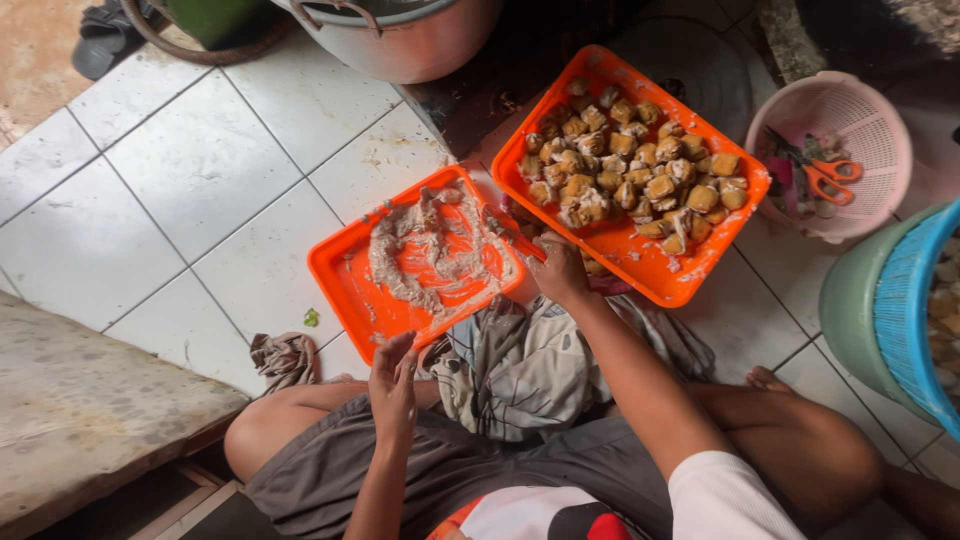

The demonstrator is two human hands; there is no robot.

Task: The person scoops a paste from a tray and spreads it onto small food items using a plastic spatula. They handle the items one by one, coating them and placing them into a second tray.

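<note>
A paste tray was steadied at its near edge by the left hand, fingers curled over the rim. A utensil was gripped by the right hand, between that tray and the tofu tray.

orange tray with beige paste | orange tray | pink basket | white floor tiles
</note>
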